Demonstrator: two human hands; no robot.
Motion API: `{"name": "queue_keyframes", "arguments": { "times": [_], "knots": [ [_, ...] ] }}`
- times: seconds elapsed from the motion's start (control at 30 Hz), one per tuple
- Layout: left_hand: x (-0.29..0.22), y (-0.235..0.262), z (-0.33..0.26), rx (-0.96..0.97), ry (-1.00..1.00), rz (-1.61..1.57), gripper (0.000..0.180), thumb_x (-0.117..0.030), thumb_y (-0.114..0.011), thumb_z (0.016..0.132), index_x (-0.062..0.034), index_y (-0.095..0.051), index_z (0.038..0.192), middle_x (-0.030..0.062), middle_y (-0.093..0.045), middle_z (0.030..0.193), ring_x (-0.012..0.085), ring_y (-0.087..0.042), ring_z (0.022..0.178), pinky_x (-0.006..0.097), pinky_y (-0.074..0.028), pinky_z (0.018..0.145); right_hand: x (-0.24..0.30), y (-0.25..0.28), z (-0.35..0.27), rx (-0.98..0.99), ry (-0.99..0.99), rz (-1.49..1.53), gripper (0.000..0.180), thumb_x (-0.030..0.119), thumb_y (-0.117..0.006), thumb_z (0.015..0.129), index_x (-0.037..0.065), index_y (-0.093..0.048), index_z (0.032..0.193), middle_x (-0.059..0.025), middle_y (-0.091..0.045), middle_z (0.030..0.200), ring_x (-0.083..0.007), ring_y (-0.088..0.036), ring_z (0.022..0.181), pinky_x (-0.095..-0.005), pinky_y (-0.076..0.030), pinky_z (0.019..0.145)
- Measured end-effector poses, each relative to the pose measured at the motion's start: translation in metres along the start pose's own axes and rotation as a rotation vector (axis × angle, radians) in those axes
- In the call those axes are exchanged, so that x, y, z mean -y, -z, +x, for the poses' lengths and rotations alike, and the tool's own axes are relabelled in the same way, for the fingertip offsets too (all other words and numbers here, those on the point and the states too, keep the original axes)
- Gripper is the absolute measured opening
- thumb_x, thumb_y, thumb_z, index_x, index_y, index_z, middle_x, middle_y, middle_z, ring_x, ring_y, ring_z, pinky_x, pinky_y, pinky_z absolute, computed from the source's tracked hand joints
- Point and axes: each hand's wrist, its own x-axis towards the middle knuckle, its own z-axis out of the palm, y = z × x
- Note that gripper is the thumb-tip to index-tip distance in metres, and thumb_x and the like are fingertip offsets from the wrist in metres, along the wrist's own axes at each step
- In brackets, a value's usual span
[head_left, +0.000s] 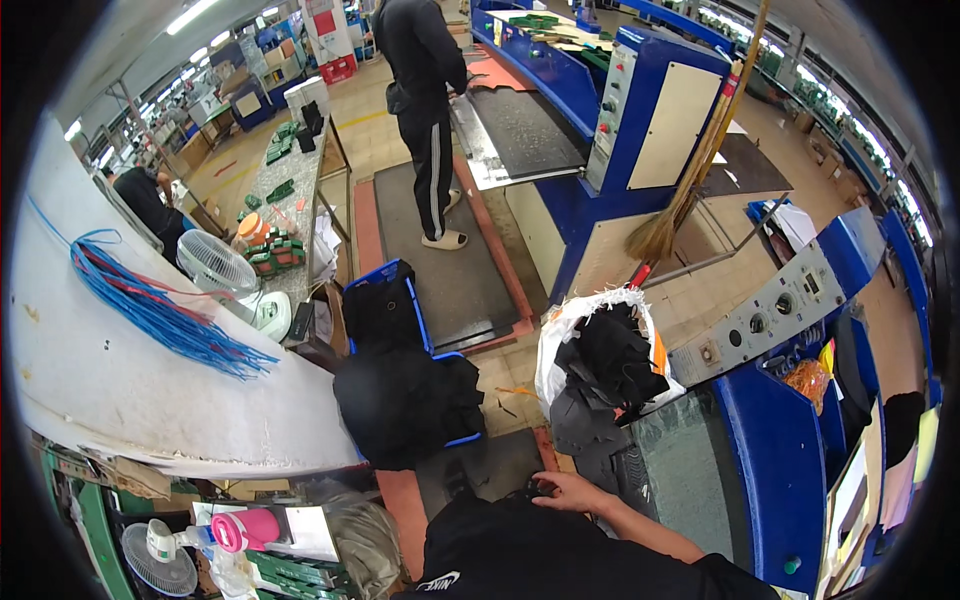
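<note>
My right hand [574,493] is in front of my body at the lower middle, its forearm coming in from the right. The fingers are bent around or against something small and dark [524,492], which blends into my black clothing. Its kind cannot be made out. My left hand does not show. Just ahead, black fabric pieces [408,400] are heaped over a blue plastic crate [446,356]. Right of them stands a white woven sack [549,350] stuffed with black scraps [612,362], some spilling over its front.
A blue machine with a control panel [757,322] borders my right side. A white surface [150,370] with blue cords [165,310] lies left. Ahead, a person in black [425,110] stands on a mat [440,270] at another blue machine [640,130]. A broom [668,232] leans there.
</note>
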Motion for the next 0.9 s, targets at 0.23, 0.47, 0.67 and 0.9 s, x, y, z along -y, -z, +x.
{"name": "queue_keyframes", "arguments": {
  "times": [0.23, 0.47, 0.67, 0.9],
  "knots": [
    [0.008, -0.005, -0.001, 0.003, -0.03, 0.063, 0.037, -0.038, -0.058, 0.097, -0.0082, -0.06, 0.118, 0.0102, -0.07, 0.093, 0.0256, -0.069, 0.078, 0.04, -0.056, 0.065, -0.01, -0.001, 0.002, -0.013, 0.063, -0.052, 0.071, 0.048, -0.071, 0.087, 0.0, -0.053, 0.136, -0.0213, -0.066, 0.119, -0.0318, -0.065, 0.109, -0.0385, -0.051, 0.094],
    [0.027, 0.004, -0.011, 0.026, -0.142, 0.223, 0.033, -0.036, -0.057, 0.099, -0.009, -0.061, 0.117, 0.009, -0.07, 0.09, 0.0249, -0.069, 0.074, 0.04, -0.056, 0.062, -0.015, -0.006, 0.0, -0.031, 0.131, -0.077, 0.066, 0.045, -0.071, 0.089, 0.001, -0.053, 0.135, -0.0208, -0.067, 0.118, -0.032, -0.065, 0.111, -0.0382, -0.05, 0.096],
    [-0.023, 0.03, 0.004, 0.016, -0.109, 0.175, 0.03, -0.035, -0.057, 0.1, -0.0096, -0.061, 0.116, 0.0079, -0.07, 0.087, 0.0243, -0.069, 0.071, 0.04, -0.056, 0.06, -0.022, -0.01, 0.003, -0.088, 0.191, -0.073, 0.064, 0.042, -0.072, 0.089, 0.001, -0.054, 0.135, -0.0192, -0.066, 0.114, -0.0306, -0.065, 0.107, -0.0378, -0.051, 0.093],
    [-0.08, 0.039, 0.002, 0.028, -0.09, -0.055, 0.027, -0.036, -0.059, 0.099, -0.0122, -0.059, 0.113, 0.0079, -0.07, 0.082, 0.0195, -0.068, 0.064, 0.035, -0.053, 0.054, -0.008, -0.004, -0.004, -0.062, 0.136, -0.049, 0.062, 0.038, -0.072, 0.088, 0.002, -0.054, 0.135, -0.0214, -0.064, 0.121, -0.0339, -0.063, 0.112, -0.0406, -0.05, 0.096]
  ]
}}
